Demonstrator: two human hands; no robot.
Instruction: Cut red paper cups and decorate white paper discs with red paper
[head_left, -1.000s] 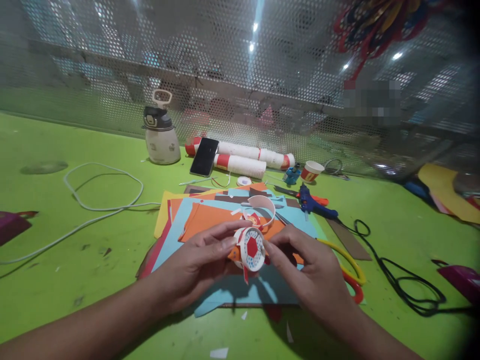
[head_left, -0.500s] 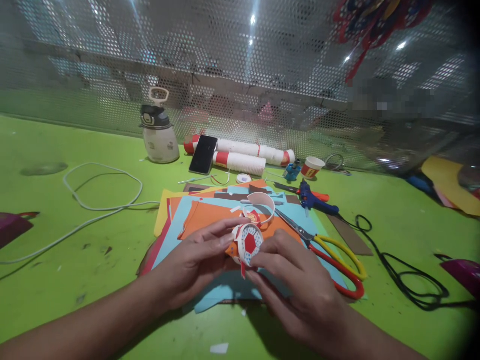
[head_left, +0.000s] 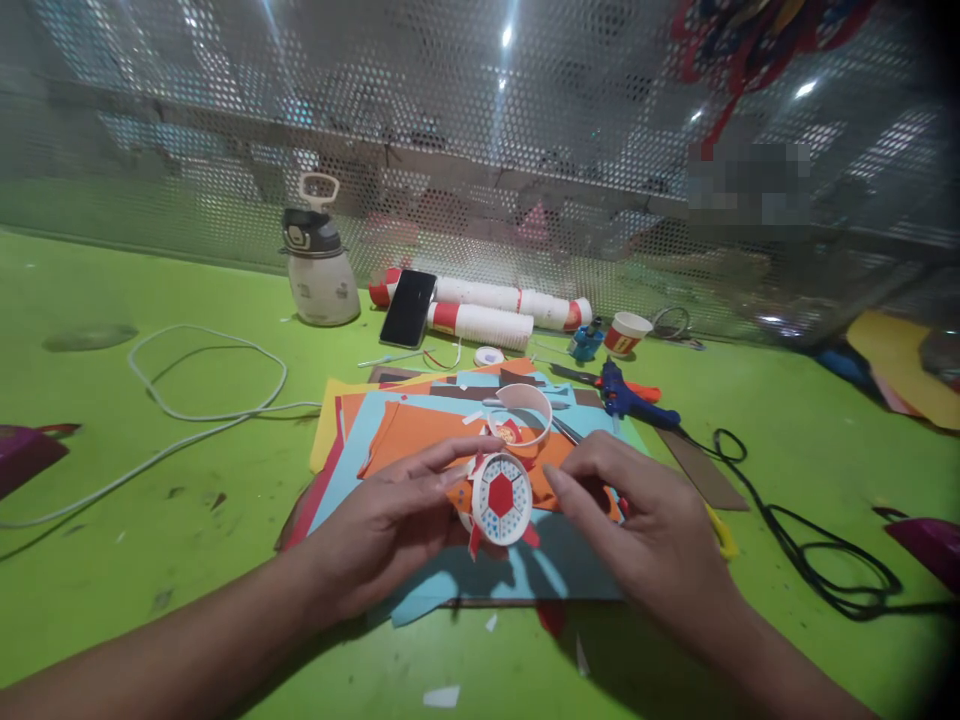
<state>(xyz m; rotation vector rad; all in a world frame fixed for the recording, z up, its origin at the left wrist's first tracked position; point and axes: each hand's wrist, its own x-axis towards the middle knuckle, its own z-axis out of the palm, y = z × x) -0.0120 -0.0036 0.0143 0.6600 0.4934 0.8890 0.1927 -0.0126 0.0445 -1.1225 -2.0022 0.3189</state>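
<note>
A small paper turtle (head_left: 502,500) made from a cup base shows a red hexagon, blue-dotted panels, red legs and an orange head. My left hand (head_left: 405,505) grips it from the left side, its thumb and fingers around the rim. Just right of the turtle, my right hand (head_left: 637,510) is apart from it, with loosely bent fingers and nothing visible in them. Behind the turtle a curled paper-cup strip (head_left: 536,400) stands on stacked coloured paper (head_left: 352,440). Scissors (head_left: 724,535) are mostly hidden behind my right hand.
A blue glue gun (head_left: 634,400) with a black cable lies at right. Further back are a paper cup (head_left: 627,333), a small blue bottle (head_left: 586,340), stacked cups (head_left: 480,325), a phone (head_left: 409,307) and a water bottle (head_left: 322,270). A white cable (head_left: 202,420) loops at left.
My right hand has let go of the turtle and moved away to the right, covering much of the scissors. The turtle, still in my left hand, now faces me more fully.
</note>
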